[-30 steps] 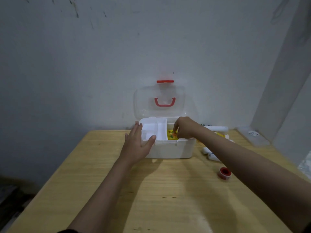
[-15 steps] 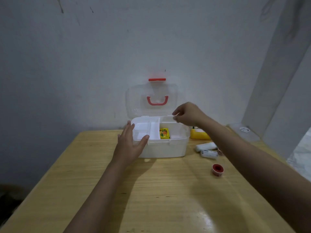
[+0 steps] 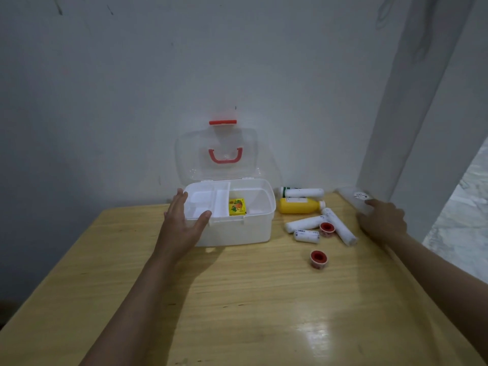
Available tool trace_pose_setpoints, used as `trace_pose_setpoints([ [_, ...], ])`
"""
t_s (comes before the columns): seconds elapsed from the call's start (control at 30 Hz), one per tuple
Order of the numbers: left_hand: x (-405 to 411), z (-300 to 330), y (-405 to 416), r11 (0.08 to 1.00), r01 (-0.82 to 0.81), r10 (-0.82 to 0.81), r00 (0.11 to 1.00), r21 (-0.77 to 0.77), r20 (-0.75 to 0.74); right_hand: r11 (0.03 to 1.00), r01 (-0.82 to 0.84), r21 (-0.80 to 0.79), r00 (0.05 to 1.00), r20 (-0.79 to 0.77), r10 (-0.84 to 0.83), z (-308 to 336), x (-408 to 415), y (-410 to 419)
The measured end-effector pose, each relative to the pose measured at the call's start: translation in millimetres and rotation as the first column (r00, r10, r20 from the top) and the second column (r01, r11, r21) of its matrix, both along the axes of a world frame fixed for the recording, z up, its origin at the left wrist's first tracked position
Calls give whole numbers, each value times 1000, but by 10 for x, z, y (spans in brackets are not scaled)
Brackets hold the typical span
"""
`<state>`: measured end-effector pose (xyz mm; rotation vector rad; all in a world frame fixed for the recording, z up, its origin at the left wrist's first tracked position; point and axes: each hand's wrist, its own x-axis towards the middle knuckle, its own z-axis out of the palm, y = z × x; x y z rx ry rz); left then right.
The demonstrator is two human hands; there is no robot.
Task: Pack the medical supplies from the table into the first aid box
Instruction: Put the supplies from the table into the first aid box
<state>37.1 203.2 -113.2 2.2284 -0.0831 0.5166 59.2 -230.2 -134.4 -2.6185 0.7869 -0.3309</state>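
Moving away from the first aid box (image 3: 229,220), the right hand (image 3: 383,223) has swung out to the far right edge of the surface (image 3: 237,299), where it now rests near a clear flat package (image 3: 355,198) lying against the wall; its fingers look loosely curled, and I cannot tell whether they grip that package or only touch it. A second ago this hand was inside the box, setting down the small yellow packet (image 3: 237,206), which now sits alone in the right compartment beside the divider. The left hand (image 3: 182,220) has stayed put, fingers straight and thumb spread, pressed flat against the box's left front corner to steady it, holding nothing. The lid stands upright and open. Still waiting on the surface, just right of the box, are a yellow bottle (image 3: 301,206), several white bandage rolls (image 3: 303,223) and two red-cored tape rolls (image 3: 318,258). Judging from this, one item is packed and the next pick is beginning, likely the package at the wall; most of the packing remains.
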Motion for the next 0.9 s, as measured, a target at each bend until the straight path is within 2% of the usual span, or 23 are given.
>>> trace_pose_setpoints([
  [0.13,-9,-3,-12,1000,-9,9,1000,11,7,1000,7,27,993,118,-10,-96,-22,-26],
  [0.27,-4,-4,-16,1000,-18,19,1000,14,-10,989,-22,149,955,295,-23,-79,-80,-5],
  [0.47,-8,-4,-25,1000,-17,16,1000,24,10,982,-165,96,781,621,70,177,-295,131],
  [0.57,-5,-9,-20,1000,-6,6,1000,25,6,945,-295,142,670,736,99,440,-429,347],
  [0.7,-6,-12,14,999,15,-14,1000,33,-23,854,-497,154,611,761,219,760,-497,686],
  [0.9,-22,7,36,998,26,-23,999,61,-46,751,-649,124,648,608,460,990,-349,1282],
])
